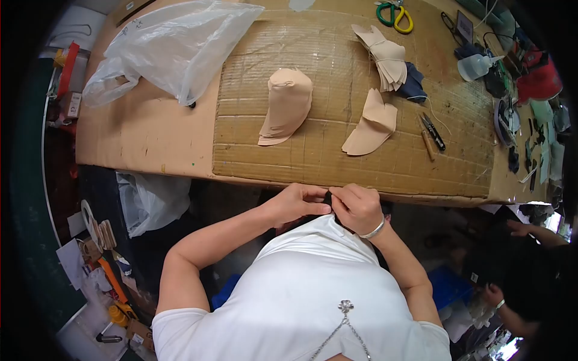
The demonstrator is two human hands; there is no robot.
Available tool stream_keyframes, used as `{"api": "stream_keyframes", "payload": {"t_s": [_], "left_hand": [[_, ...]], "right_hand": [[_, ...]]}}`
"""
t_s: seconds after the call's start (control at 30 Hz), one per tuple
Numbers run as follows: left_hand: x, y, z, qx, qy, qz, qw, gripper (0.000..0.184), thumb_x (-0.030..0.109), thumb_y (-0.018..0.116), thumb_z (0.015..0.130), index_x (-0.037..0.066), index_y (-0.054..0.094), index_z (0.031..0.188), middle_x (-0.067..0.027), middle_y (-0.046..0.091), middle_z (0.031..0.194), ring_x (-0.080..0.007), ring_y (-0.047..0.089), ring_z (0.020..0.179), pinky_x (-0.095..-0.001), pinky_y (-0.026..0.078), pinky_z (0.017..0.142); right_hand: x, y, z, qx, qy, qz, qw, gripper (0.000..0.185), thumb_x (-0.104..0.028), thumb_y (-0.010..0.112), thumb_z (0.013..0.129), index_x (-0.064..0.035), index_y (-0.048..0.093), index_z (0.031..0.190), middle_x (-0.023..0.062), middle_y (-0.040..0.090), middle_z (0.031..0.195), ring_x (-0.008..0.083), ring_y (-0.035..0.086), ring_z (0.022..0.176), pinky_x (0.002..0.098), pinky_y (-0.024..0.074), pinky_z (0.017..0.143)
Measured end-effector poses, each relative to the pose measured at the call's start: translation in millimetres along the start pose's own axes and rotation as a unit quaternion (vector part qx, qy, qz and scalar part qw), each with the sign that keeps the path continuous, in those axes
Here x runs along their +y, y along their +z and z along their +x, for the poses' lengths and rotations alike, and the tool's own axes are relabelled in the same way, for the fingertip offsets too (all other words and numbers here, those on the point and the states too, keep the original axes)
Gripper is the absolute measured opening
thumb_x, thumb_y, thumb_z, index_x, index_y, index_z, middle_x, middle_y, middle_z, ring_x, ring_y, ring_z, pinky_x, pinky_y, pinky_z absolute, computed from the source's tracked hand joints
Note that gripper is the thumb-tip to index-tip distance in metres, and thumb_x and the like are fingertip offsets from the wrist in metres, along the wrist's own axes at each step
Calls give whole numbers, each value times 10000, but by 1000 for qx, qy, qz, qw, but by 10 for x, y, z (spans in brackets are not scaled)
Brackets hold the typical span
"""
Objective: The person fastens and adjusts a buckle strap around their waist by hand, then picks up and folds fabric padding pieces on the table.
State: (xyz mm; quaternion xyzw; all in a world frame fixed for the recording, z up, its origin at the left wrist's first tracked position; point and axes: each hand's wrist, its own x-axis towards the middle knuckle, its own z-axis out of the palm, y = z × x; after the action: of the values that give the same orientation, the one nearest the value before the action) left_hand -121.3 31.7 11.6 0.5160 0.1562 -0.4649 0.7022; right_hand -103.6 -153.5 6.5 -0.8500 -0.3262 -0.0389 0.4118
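Note:
My left hand and my right hand meet at the table's front edge, just above my lap. Between their fingertips is a small black piece, mostly covered; its kind cannot be made out. Both hands are closed, thumbs and fingers pinched on it. Beyond them on the cardboard sheet lies a stack of beige cut pieces. To the right are a smaller group of beige pieces and a tied bundle of beige pieces, with dark blue fabric partly under the bundle.
Black thread snips and a wooden-handled tool lie at the right. Green-and-yellow scissors and a squeeze bottle are farther back. A clear plastic bag covers the back left. Another person's arm shows at far right.

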Motion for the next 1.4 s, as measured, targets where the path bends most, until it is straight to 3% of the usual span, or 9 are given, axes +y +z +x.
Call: {"api": "stream_keyframes", "payload": {"t_s": [0.03,0.1,0.13,0.5,0.67,0.9,1.2,1.33,1.4], "left_hand": [[-48,50,-15,-2,-2,0,1000,251,99,652,841,11,614,1074,12,622,841,-25,529,646,-176,433,494],[-159,141,-28,113,107,-68,985,226,75,681,812,-14,597,1003,-33,620,923,-87,568,859,-217,470,750],[-194,110,-37,114,79,-106,985,215,73,681,813,8,594,999,-36,608,948,-87,563,874,-211,458,769],[-184,-51,52,78,4,-154,985,164,94,677,824,26,617,962,-19,625,879,-77,567,821,-216,465,739],[-158,-155,123,-33,-69,-212,974,165,103,645,852,60,585,1000,-8,617,895,-89,568,797,-233,470,707],[-228,-236,233,-98,-50,-226,968,132,122,589,889,74,578,1011,-20,614,964,-103,584,864,-243,482,757],[-259,-241,313,-73,-117,-393,909,168,110,572,885,29,591,1030,-55,622,972,-147,590,898,-289,487,832],[-167,-230,39,-60,-46,-287,955,240,98,609,865,16,589,1090,-56,617,1009,-129,581,923,-269,478,837],[-155,-249,-76,30,9,-84,996,325,76,665,824,6,588,1132,-58,625,1018,-104,585,905,-234,482,800]], "right_hand": [[4,-4,-6,23,24,6,999,117,-6,666,668,-25,663,784,69,574,616,204,559,487,291,416,426],[-18,5,-2,30,50,24,998,101,-16,661,670,-31,655,770,70,560,600,208,560,494,306,420,427],[-30,-1,1,35,74,46,996,84,-26,656,672,-37,648,755,72,545,584,213,561,500,320,424,427],[-18,-76,45,-8,35,51,998,92,-37,664,661,-46,654,752,66,556,593,210,566,498,321,425,423],[-38,-102,48,-7,33,56,998,107,-32,667,655,-40,653,761,71,574,611,216,575,510,315,434,435],[-59,-135,54,-18,30,61,998,171,-22,659,664,-36,651,834,79,589,662,215,586,541,317,451,461],[15,-238,164,-194,-124,-86,969,295,-81,623,664,-10,613,950,66,580,733,216,583,592,300,491,517],[124,-120,96,-141,-106,-18,984,217,-48,634,658,-3,627,870,75,585,706,212,582,559,298,479,469],[102,-69,92,-101,-95,7,990,190,-37,640,656,-6,633,843,80,585,695,210,579,541,299,474,453]]}}
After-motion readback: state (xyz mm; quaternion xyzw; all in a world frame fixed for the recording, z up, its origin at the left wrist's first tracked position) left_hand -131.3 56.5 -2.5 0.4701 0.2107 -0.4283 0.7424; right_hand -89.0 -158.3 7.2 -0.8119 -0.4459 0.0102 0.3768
